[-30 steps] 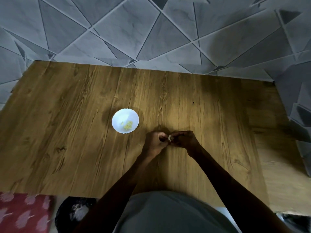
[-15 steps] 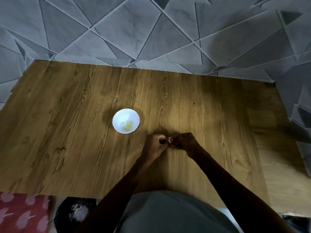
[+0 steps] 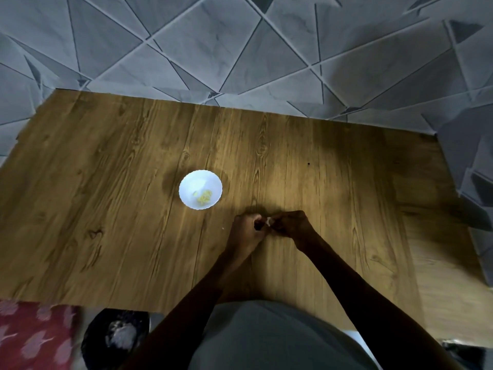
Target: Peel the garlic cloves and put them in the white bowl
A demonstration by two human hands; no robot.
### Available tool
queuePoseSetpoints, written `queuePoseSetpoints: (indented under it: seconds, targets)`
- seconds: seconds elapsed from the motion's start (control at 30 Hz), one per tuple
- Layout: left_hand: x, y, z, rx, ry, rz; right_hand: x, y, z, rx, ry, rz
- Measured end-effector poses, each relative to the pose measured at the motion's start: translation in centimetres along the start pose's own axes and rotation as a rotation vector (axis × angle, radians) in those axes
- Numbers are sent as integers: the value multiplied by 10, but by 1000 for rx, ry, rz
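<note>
A small white bowl (image 3: 200, 190) stands on the wooden table (image 3: 106, 209), with a few yellowish peeled garlic pieces (image 3: 204, 197) inside it. Just right of and nearer than the bowl, my left hand (image 3: 246, 231) and my right hand (image 3: 289, 225) meet fingertip to fingertip. Both pinch one small pale garlic clove (image 3: 269, 222) between them, just above the tabletop. Most of the clove is hidden by my fingers.
A dark round container (image 3: 117, 335) with something pale inside sits below the table's near edge at the lower left, beside a red patterned cloth (image 3: 34, 335). Grey tiled walls (image 3: 240, 49) close the table's far and right sides.
Both hands have stayed together on the clove, with only small finger movements. The bowl has not moved.
</note>
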State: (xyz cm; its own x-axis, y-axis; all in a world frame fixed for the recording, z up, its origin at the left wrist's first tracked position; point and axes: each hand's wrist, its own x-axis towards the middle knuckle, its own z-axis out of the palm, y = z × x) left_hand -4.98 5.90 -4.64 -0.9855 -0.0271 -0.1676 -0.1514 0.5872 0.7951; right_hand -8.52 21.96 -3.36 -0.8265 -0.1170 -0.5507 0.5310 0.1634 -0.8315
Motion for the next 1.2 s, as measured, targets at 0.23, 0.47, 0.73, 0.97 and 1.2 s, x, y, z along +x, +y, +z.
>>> queuePoseSetpoints:
  seconds: [0.23, 0.47, 0.73, 0.97, 1.2]
  targets:
    - [0, -5, -4, 73, -84, 60, 2, 2, -3, -32, -36, -77]
    - [-3, -6, 5, 248, -171, -49, 3, 7, -7, -2, -116, -183]
    - [-13, -5, 8, 299, -168, -48, 1, 9, -6, 32, -133, -228]
    - [-15, -8, 13, 260, -118, -46, -1, 10, -5, 55, -136, -233]
    - [-6, 0, 8, 161, -91, -79, -4, 10, -4, 27, -92, -192]
